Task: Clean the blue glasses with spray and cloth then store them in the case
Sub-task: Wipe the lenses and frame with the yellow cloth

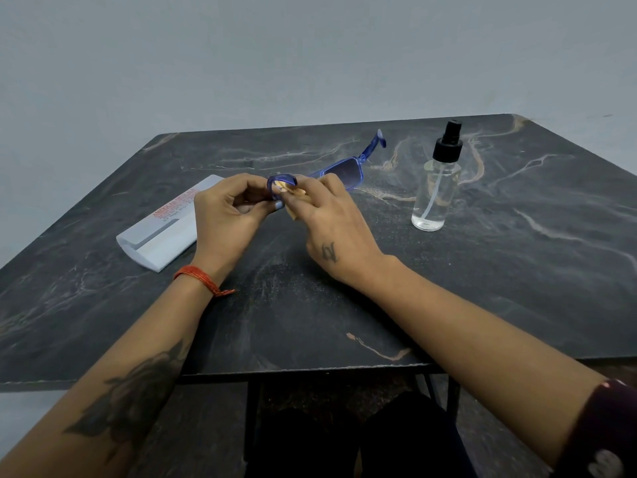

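The blue glasses [344, 169] are held above the middle of the dark marble table [379, 288], with one temple arm sticking up toward the far side. My left hand [225, 210] grips the frame's left end. My right hand [331, 222] pinches a small tan cloth [293, 196] against the left lens; most of the cloth is hidden under its fingers. A clear spray bottle [436, 188] with a black pump top stands upright to the right of the glasses. The white glasses case [162, 229] lies on the table to the left, partly behind my left hand.
The table's front edge runs just below my forearms, with black metal legs [253, 419] under it. A plain grey wall stands behind the table. Bare marble lies to the right of the bottle and in front of the case.
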`<state>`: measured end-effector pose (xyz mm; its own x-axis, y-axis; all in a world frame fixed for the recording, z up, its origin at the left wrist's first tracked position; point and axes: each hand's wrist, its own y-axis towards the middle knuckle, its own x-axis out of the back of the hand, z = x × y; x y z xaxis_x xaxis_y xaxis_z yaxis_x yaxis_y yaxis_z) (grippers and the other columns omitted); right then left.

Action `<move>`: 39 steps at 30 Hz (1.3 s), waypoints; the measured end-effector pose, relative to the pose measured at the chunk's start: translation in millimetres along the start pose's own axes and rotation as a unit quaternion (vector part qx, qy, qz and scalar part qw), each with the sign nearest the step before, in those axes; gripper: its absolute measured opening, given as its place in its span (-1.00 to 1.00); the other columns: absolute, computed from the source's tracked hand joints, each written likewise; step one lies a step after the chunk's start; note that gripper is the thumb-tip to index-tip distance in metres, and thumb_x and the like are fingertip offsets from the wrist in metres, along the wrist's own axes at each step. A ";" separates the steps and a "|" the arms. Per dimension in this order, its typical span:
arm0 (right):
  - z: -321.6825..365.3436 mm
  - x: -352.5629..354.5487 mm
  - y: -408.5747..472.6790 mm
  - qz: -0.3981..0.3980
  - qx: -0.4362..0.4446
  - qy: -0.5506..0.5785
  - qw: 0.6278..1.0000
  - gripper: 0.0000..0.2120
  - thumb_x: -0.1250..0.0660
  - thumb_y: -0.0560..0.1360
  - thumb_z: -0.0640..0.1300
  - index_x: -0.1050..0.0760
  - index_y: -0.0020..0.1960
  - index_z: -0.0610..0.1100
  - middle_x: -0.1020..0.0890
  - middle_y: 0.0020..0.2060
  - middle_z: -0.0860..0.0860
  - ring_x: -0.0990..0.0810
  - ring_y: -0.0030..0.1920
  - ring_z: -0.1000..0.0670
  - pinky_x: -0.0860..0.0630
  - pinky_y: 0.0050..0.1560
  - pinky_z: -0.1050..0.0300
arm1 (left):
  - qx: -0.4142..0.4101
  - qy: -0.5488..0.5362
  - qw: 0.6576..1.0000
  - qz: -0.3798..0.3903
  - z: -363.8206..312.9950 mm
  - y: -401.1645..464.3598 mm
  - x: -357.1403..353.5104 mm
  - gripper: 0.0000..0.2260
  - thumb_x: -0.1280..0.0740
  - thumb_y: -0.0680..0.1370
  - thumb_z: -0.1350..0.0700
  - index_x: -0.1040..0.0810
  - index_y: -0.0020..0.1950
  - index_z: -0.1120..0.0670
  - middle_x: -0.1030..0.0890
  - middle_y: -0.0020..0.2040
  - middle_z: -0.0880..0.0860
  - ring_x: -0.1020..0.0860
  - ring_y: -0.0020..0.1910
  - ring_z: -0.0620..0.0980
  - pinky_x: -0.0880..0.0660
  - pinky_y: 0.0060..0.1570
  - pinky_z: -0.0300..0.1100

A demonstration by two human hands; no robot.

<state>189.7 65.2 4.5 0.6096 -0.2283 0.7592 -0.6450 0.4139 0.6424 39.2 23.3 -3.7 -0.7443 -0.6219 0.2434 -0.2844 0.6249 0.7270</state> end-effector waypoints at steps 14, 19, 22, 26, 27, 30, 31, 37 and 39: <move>-5.4 -2.8 -0.2 -0.076 -0.024 0.076 0.994 -0.72 -0.44 0.15 -0.53 -0.67 -0.21 -0.28 -0.68 -0.28 -0.08 -0.55 -0.24 -0.17 -0.46 -0.31 0.15 | 0.003 0.038 0.999 -0.009 -6.9 -0.3 0.5 -0.78 -0.47 0.36 0.33 -0.60 -0.07 0.09 -0.62 -0.18 -0.01 -0.59 -0.20 -0.21 -0.56 -0.08 -0.27; -4.6 -3.3 1.6 -0.058 -0.007 0.074 0.996 -0.71 -0.39 0.28 -0.50 -0.65 -0.05 -0.28 -0.68 -0.13 -0.13 -0.52 -0.16 -0.20 -0.52 -0.22 0.02 | 0.025 0.007 1.000 -0.005 -5.1 1.0 2.0 -0.76 -0.49 0.34 0.32 -0.59 -0.13 0.04 -0.64 -0.26 -0.26 -0.61 -0.20 -0.23 -0.53 -0.11 -0.34; -3.8 -1.8 1.9 -0.040 -0.006 0.053 0.998 -0.70 -0.32 0.38 -0.46 -0.60 0.08 -0.28 -0.65 -0.02 -0.16 -0.50 -0.08 -0.22 -0.50 -0.11 -0.02 | 0.031 -0.012 0.999 0.011 -3.8 0.2 1.1 -0.78 -0.50 0.33 0.28 -0.60 -0.10 0.07 -0.65 -0.22 -0.26 -0.64 -0.18 -0.19 -0.54 -0.10 -0.33; -2.2 2.5 0.9 0.029 0.000 -0.039 0.999 -0.59 -0.13 0.46 -0.37 -0.44 0.29 -0.26 -0.51 0.15 -0.21 -0.41 0.07 -0.22 -0.38 -0.01 0.00 | 0.033 -0.011 0.999 0.013 -2.7 -0.3 0.8 -0.79 -0.51 0.32 0.27 -0.62 -0.10 0.10 -0.66 -0.23 -0.24 -0.64 -0.18 -0.16 -0.55 -0.10 -0.32; -1.7 2.8 1.3 0.046 -0.009 -0.071 0.996 -0.56 -0.10 0.48 -0.34 -0.36 0.35 -0.24 -0.46 0.20 -0.19 -0.37 0.10 -0.19 -0.35 0.00 0.04 | 0.033 -0.008 0.999 0.013 -3.0 -0.4 0.7 -0.80 -0.51 0.32 0.26 -0.62 -0.10 0.10 -0.66 -0.23 -0.22 -0.64 -0.18 -0.16 -0.55 -0.10 -0.32; -1.3 2.6 3.4 0.056 -0.050 -0.122 0.990 -0.52 -0.07 0.51 -0.33 -0.18 0.42 -0.26 -0.36 0.24 -0.16 -0.32 0.12 -0.14 -0.30 -0.01 0.10 | 0.028 0.008 0.999 0.017 -4.5 -1.5 -0.6 -0.81 -0.51 0.32 0.20 -0.62 -0.10 0.11 -0.65 -0.19 -0.09 -0.64 -0.19 -0.17 -0.55 -0.11 -0.33; -1.4 3.1 3.8 0.059 -0.063 -0.130 0.988 -0.52 -0.06 0.50 -0.34 -0.16 0.42 -0.27 -0.35 0.24 -0.16 -0.32 0.12 -0.13 -0.29 -0.03 0.11 | 0.024 0.015 0.999 0.017 -4.8 -2.0 -0.8 -0.81 -0.50 0.32 0.20 -0.62 -0.10 0.10 -0.64 -0.18 -0.07 -0.63 -0.20 -0.18 -0.54 -0.11 -0.34; 2.6 6.7 2.2 0.078 -0.095 -0.112 0.986 -0.61 -0.12 0.44 -0.35 -0.38 0.26 -0.23 -0.38 0.13 -0.13 -0.34 0.05 -0.09 -0.26 -0.23 0.16 | 0.010 0.056 0.998 -0.007 -4.1 -1.4 -0.3 -0.78 -0.50 0.33 0.28 -0.61 -0.08 0.08 -0.63 -0.16 -0.02 -0.61 -0.20 -0.23 -0.55 -0.09 -0.32; 4.0 6.4 1.3 0.080 -0.089 -0.087 0.989 -0.67 -0.14 0.43 -0.35 -0.43 0.18 -0.23 -0.38 0.09 -0.14 -0.34 0.00 -0.08 -0.23 -0.26 0.16 | 0.010 0.059 0.998 -0.008 -3.8 -1.5 0.1 -0.78 -0.50 0.33 0.28 -0.62 -0.08 0.09 -0.63 -0.18 -0.05 -0.60 -0.19 -0.23 -0.55 -0.09 -0.32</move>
<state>190.9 60.8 10.6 0.4081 -0.2896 0.8658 -0.6255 0.6020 0.4963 41.8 20.5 -2.4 -0.6635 -0.6823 0.3068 -0.3080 0.6228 0.7192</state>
